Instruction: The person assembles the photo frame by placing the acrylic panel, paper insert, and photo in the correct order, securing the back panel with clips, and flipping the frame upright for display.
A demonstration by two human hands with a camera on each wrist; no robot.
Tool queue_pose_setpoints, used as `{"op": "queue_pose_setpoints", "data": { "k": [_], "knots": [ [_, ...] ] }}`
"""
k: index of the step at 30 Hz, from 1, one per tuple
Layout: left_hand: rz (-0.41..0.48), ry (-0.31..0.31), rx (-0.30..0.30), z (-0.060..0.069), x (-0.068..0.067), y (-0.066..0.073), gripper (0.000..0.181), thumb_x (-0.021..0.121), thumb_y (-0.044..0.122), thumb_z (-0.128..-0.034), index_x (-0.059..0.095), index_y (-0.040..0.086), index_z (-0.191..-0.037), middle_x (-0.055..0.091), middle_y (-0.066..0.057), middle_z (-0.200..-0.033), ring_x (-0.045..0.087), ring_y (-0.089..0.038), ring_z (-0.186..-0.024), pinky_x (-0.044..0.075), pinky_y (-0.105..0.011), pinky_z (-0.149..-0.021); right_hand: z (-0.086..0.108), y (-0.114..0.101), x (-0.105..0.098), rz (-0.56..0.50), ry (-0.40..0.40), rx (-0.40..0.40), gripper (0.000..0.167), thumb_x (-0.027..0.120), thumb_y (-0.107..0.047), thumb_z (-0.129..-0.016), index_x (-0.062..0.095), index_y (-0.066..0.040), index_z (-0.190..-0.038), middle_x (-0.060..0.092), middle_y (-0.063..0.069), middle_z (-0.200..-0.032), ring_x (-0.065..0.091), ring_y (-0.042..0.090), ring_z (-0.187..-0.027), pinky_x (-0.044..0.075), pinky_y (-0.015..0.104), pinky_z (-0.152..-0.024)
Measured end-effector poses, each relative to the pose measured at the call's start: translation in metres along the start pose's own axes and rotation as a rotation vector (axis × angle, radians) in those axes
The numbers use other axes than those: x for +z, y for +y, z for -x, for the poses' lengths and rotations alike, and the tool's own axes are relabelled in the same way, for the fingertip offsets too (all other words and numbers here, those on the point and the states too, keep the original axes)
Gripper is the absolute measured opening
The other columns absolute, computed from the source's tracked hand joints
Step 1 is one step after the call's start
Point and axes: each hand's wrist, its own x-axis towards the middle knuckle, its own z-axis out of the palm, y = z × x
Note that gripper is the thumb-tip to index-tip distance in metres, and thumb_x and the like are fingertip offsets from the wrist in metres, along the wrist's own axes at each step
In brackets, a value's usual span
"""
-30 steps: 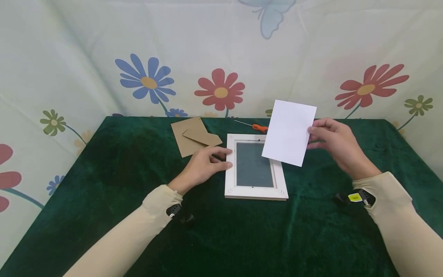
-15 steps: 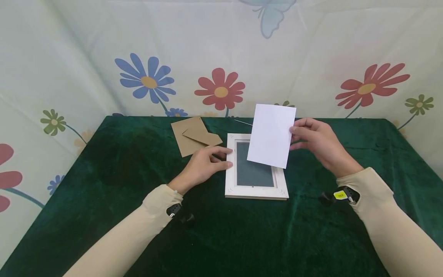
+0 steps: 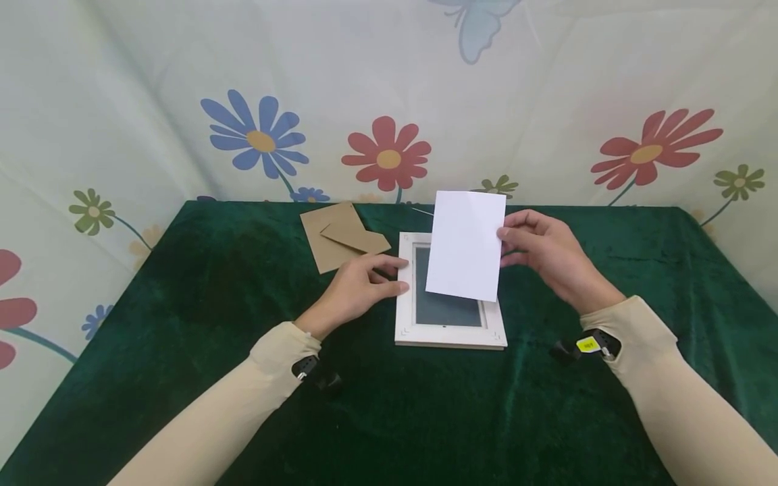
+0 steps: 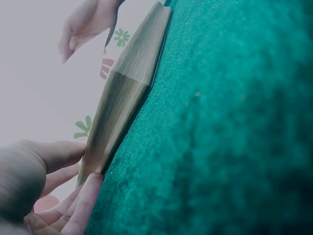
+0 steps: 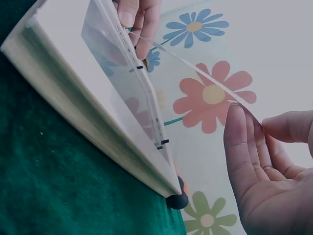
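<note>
Fingers and thumb of the right hand (image 3: pixel 543 253) pinch the right edge of a plain white sheet (image 3: pixel 464 246), held tilted over the far part of a white frame (image 3: pixel 406 327). Thumb and fingers of the left hand (image 3: pixel 355 290) grip the frame's left edge. From the left wrist, that side shows bare wood grain, thumb high and a fingertip low by the green cloth (image 3: pixel 243 405). Only the right wrist view shows the sheet edge-on, a thin strip above the frame, plus small black tabs (image 5: pixel 165 143) on the inner rim and an orange-and-black handle (image 5: pixel 177 199) beyond. Inside the frame's opening sits a glossy pane (image 3: pixel 446 314). Far left lies a brown board (image 3: pixel 316 243).
</note>
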Motion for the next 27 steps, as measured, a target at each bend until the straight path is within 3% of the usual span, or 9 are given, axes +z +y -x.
{"op": "queue_pose_setpoints", "data": {
  "k": [13,27],
  "knots": [
    [-0.015,0.011,-0.018,0.0,0.001,0.003,0.045,0.082,0.022,-0.0959,0.071,0.015,-0.139,0.069,-0.01,-0.125,0.071,-0.024,-0.098,0.063,-0.037,-0.084,-0.002,0.008,0.009,0.013,-0.04,0.042,0.045,0.065,-0.023,-0.108,0.05,0.006,-0.14,0.067,0.017,-0.125,0.069,0.022,-0.104,0.059,0.032,-0.092],
    [-0.008,0.001,-0.012,0.0,0.0,0.003,0.045,0.081,0.022,-0.0967,0.071,0.013,-0.139,0.069,-0.011,-0.125,0.071,-0.024,-0.098,0.062,-0.037,-0.085,-0.005,0.012,0.012,0.013,-0.09,0.068,0.037,0.062,-0.016,-0.109,0.052,0.006,-0.137,0.067,0.018,-0.122,0.069,0.024,-0.098,0.06,0.03,-0.089]
  ]
}}
